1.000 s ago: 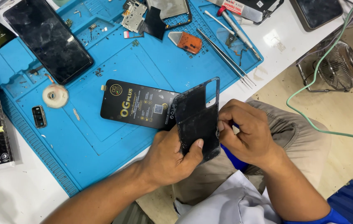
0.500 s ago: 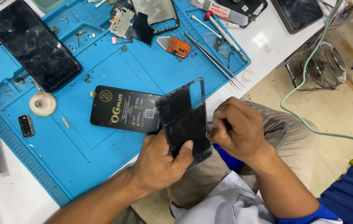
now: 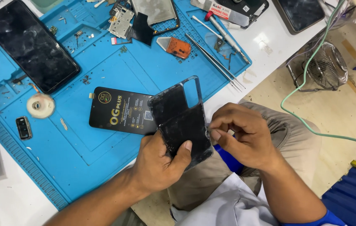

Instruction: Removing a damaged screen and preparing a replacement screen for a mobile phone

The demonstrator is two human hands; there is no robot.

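Observation:
My left hand (image 3: 161, 163) grips a black phone back cover (image 3: 182, 117) from below, thumb across its lower edge, holding it tilted over the front edge of the blue work mat (image 3: 102, 67). The cover's inner side looks dusty, with a camera cut-out near its top. My right hand (image 3: 244, 136) is at the cover's right edge with fingers pinched together; what they pinch is too small to tell. A flat black packet with gold print (image 3: 121, 111) lies on the mat just left of the cover.
A black phone screen (image 3: 29, 44) lies at the mat's upper left. A tape roll (image 3: 40, 105), a small black part (image 3: 23, 127), an orange scraper (image 3: 176, 46), tweezers (image 3: 215, 62), a screwdriver (image 3: 222, 33) and phone parts are scattered. A wire fan guard (image 3: 326, 67) and green cable (image 3: 307, 71) are on the floor.
My right hand has drawn slightly away to the right of the cover's edge, fingers still pinched. The left hand keeps its grip on the cover.

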